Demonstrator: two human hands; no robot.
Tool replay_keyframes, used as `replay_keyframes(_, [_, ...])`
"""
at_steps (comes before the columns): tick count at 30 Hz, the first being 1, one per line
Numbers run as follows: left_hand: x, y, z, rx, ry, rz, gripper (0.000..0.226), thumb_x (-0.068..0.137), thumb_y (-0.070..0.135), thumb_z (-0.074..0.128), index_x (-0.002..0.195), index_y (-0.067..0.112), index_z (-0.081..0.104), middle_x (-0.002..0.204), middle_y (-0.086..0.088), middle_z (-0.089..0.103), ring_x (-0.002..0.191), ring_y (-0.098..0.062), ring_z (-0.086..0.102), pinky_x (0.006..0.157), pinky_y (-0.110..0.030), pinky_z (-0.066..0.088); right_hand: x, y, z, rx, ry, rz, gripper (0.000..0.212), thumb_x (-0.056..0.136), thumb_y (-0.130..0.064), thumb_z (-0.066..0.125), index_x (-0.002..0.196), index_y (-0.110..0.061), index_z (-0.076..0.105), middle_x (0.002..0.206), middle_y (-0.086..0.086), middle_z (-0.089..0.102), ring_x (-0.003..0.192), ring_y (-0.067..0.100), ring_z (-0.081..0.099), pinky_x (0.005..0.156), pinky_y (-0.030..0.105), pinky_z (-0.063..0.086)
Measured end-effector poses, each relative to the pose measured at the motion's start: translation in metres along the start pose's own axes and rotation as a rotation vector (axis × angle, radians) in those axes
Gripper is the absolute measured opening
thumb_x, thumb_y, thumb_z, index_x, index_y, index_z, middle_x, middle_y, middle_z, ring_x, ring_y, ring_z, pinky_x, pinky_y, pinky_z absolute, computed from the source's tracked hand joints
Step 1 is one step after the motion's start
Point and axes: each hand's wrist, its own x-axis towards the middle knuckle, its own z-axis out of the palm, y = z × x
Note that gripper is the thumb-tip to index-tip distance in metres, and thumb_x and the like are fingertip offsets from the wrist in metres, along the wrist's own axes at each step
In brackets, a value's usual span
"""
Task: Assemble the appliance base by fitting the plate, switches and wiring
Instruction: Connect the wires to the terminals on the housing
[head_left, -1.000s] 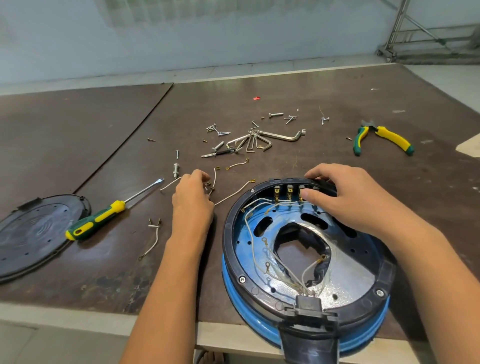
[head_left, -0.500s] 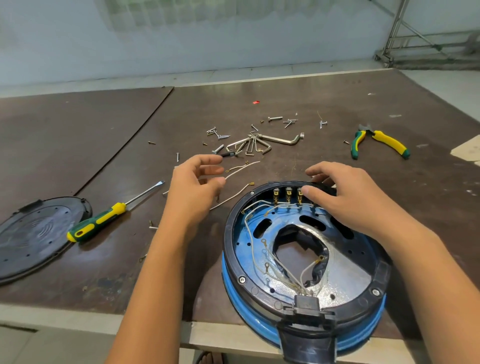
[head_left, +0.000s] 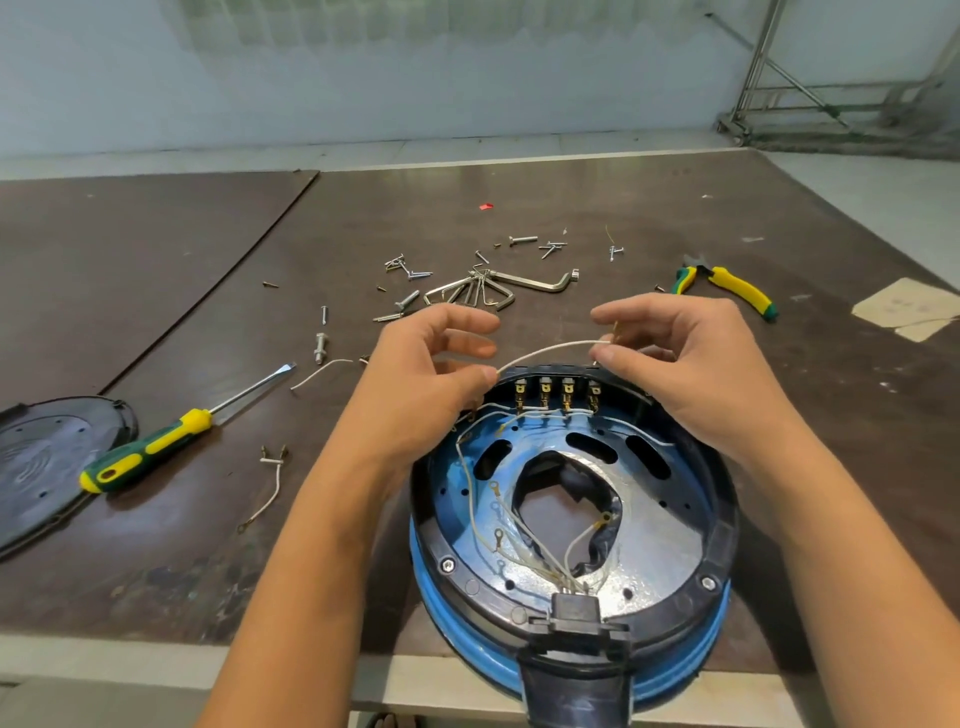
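A short white insulated wire (head_left: 545, 349) arches above the round blue-and-black appliance base (head_left: 571, 519) at the table's near edge, pinched at each end by the left hand (head_left: 431, 374) and right hand (head_left: 675, 364). A green-and-yellow screwdriver (head_left: 156, 447) lies at nine o'clock.

A pale wall (head_left: 363, 67) rises behind the dark brown table (head_left: 156, 249), with a metal frame (head_left: 779, 78) at right.

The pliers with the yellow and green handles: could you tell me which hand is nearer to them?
Right. The right hand sits just below and left of the pliers, pinching one end of the white wire. The left hand holds the other end, farther left.
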Motion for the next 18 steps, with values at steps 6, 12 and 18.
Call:
replay_keyframes(6, [0.001, -0.002, 0.001, 0.124, -0.008, 0.011, 0.035, 0.084, -0.007, 0.069, 0.106, 0.020, 0.070, 0.098, -0.005, 0.071, 0.080, -0.024, 0.067, 0.071, -0.033, 0.057, -0.001, -0.001, -0.004, -0.040, 0.010, -0.010, 0.022, 0.085, -0.011, 0.078, 0.107, -0.017, 0.076, 0.081, -0.007, 0.074, 0.075, 0.003, 0.068, 0.071, 0.017, 0.051])
replay_keyframes(12, [-0.003, 0.007, 0.016, 0.326, -0.173, 0.108, 0.032, 0.085, 0.014, 0.077, 0.115, 0.019, 0.068, 0.086, 0.006, 0.075, 0.081, -0.011, 0.070, 0.080, -0.026, 0.056, -0.003, -0.001, 0.002, -0.079, -0.058, 0.031, 0.022, 0.086, -0.012, 0.077, 0.106, -0.021, 0.078, 0.082, -0.006, 0.073, 0.075, 0.005, 0.066, 0.077, 0.028, 0.054])
replay_keyframes(18, [-0.001, 0.005, 0.040, 0.579, -0.113, 0.202, 0.023, 0.090, 0.029, 0.072, 0.112, 0.026, 0.072, 0.089, 0.008, 0.072, 0.085, -0.007, 0.066, 0.085, -0.032, 0.054, -0.005, -0.004, 0.002, -0.190, -0.059, 0.006, 0.023, 0.086, -0.013, 0.075, 0.108, -0.021, 0.078, 0.084, -0.007, 0.074, 0.081, 0.007, 0.069, 0.078, 0.025, 0.053])
